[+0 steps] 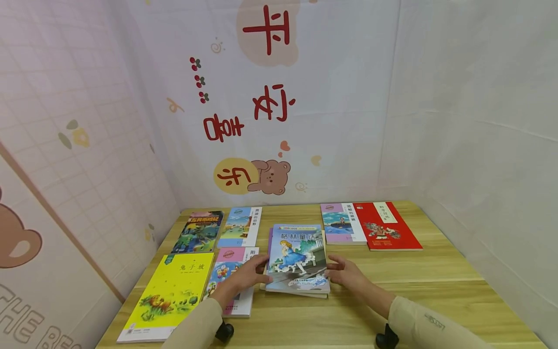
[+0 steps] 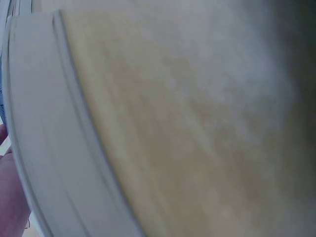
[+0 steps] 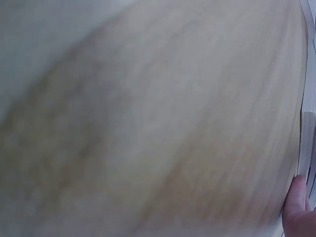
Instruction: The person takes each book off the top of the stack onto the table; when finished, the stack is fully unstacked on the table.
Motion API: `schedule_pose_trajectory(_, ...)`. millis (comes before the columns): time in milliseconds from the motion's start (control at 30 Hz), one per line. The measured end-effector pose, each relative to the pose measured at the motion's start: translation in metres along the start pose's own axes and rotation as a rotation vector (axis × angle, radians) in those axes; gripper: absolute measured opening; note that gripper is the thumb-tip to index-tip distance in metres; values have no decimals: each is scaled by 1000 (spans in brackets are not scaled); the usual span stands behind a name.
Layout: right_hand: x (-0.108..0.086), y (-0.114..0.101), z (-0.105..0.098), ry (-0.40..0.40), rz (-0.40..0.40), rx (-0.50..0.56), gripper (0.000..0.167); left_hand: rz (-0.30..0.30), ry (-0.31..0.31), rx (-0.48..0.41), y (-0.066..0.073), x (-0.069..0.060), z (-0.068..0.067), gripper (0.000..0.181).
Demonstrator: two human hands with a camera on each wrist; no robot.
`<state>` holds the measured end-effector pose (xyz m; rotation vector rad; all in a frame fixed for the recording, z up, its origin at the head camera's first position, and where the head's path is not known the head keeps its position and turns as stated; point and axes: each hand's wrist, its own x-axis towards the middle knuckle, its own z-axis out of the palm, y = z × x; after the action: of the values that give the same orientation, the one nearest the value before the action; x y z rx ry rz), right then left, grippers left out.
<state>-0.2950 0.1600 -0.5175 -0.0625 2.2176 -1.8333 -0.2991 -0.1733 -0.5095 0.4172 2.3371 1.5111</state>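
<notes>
A blue children's book [image 1: 301,242] with a girl in a blue dress on its cover lies on top of a small pile in the middle of the table. The edges of at least one more book [image 1: 316,294] peek out beneath it. My left hand [image 1: 245,279] is at the pile's left side, over part of a pink-and-white book [image 1: 241,306], with relaxed fingers by the edge. On the opposite side, my right hand [image 1: 347,276] touches the right edge. The right wrist view shows its thumb [image 3: 295,200] against page edges [image 3: 307,143]; the left wrist view barely catches the left hand.
Left of the pile lie a yellow book [image 1: 174,286], a dark green book [image 1: 198,232] and a light-blue book [image 1: 240,225]. Behind, to the right, a pink-and-blue book [image 1: 342,225] adjoins a red book [image 1: 388,225]. Printed cloth walls enclose the wooden table [image 1: 436,291].
</notes>
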Motion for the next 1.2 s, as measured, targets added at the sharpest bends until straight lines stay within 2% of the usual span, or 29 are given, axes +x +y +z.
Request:
schedule_pose_trajectory(233, 1, 1, 0, 3, 7, -6, 65, 4, -1, -3, 1, -2, 0, 77)
schedule_pose_trajectory(500, 1, 2, 0, 61, 25, -80, 59, -15, 1, 61, 3, -4, 0, 61)
schedule_pose_trajectory(867, 3, -2, -2, 65, 33, -71, 57, -7, 5, 38, 6, -7, 2, 67)
schedule_pose_trajectory(1200, 5, -6, -3, 51, 92, -94, 56, -8, 8, 41, 6, -8, 3, 70)
